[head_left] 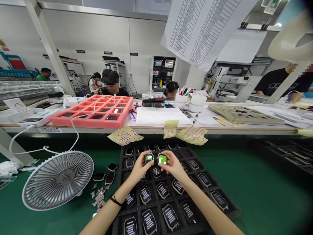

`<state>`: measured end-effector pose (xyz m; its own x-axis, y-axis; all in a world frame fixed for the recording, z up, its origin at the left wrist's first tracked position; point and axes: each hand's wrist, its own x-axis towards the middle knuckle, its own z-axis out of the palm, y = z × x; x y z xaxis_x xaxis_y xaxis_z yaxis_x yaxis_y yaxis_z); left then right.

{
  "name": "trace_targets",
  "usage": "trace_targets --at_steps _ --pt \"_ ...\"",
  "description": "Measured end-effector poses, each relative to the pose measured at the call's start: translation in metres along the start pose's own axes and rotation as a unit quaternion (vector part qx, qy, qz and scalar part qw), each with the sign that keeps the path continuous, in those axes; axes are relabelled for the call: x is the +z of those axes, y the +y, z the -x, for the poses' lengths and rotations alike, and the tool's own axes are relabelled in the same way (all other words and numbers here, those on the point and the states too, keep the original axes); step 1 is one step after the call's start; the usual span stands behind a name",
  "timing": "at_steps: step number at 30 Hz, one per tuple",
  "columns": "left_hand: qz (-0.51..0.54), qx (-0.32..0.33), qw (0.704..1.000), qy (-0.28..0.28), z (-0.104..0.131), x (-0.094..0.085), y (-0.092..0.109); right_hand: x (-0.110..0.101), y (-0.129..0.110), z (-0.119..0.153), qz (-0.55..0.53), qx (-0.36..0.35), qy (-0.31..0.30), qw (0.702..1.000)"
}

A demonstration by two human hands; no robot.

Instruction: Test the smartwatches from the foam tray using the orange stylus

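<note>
My left hand [143, 165] is closed around a smartwatch [149, 158] whose lit screen shows green and white. In my right hand [171, 164] is a second smartwatch [162, 159] with a mostly green screen, pinched between thumb and fingers. The two watches are side by side, a small gap apart, above a black foam tray [135, 209]. Several strapless watches sit face up in the tray's compartments, many with white text on their screens, such as a watch [170, 216] near the front. My forearms hide part of the tray.
A grey fan [66, 178] stands on the green mat at left, beside loose watches [110, 178] and small paper scraps [99, 198]. On the shelf are a pink foam tray [88, 122], paper sheets [161, 114] and a beige tray [242, 114]. Yellow sticker sheets [192, 134] hang from its edge. Several people sit beyond.
</note>
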<state>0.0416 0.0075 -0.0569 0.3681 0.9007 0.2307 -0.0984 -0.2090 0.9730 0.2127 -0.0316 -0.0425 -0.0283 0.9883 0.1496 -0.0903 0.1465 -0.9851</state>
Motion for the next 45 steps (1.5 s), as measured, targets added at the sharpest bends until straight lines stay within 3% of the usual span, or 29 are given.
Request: trace_targets --at_steps 10,21,28,31,36,41,45 --pt "0.002 -0.030 1.000 0.004 0.001 0.001 0.005 0.001 -0.007 0.001 -0.023 0.017 0.029 0.999" --pt "0.014 -0.013 0.999 0.048 0.000 -0.002 0.003 0.000 -0.002 0.001 -0.060 -0.008 -0.049 0.997" --pt "0.028 -0.035 0.996 0.076 0.001 -0.004 0.012 0.004 -0.006 0.003 -0.055 -0.003 -0.058 0.997" --pt "0.008 -0.001 0.999 0.050 0.001 -0.004 0.013 0.004 -0.008 0.004 -0.059 0.010 -0.049 0.997" --pt "-0.093 0.078 0.990 -0.070 0.007 -0.004 0.021 0.001 -0.003 0.003 -0.048 0.029 -0.027 0.998" --pt "-0.283 0.188 0.936 -0.096 0.012 -0.003 0.025 0.001 0.011 0.000 0.033 0.005 -0.018 0.999" --pt "-0.374 0.214 0.897 -0.100 0.012 -0.002 0.017 0.006 0.011 0.004 0.127 -0.035 -0.026 0.991"
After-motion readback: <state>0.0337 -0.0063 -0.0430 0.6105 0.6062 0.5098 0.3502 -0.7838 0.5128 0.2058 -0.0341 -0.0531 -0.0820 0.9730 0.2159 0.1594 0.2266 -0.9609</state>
